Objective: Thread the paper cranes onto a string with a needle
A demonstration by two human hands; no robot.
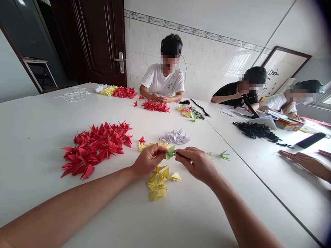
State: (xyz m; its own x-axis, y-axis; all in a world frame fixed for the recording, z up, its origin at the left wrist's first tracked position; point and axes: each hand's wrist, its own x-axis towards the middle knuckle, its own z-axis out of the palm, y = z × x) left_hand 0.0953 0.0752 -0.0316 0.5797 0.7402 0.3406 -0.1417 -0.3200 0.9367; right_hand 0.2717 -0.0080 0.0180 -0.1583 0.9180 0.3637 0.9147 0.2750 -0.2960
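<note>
A green folded paper crane (170,152) is pinched between the thumb and fingers of my left hand (149,159). My right hand (200,163) is closed on slim dark tweezers (183,156), whose tips meet the crane's right side. Just below my hands lie several yellow paper cranes (158,184), and more yellow ones are partly hidden behind my left hand. A cluster of pale lilac cranes (176,137) sits beyond my fingers. To the left spreads a large heap of red cranes (99,148). Two green cranes (224,155) rest right of my right hand.
Across the table (108,213) a person (165,81) handles red cranes (156,106). Two other people sit at the right near papers and black cords (254,130). Another person's hand (307,163) rests at the right edge. White strings (74,94) lie far left.
</note>
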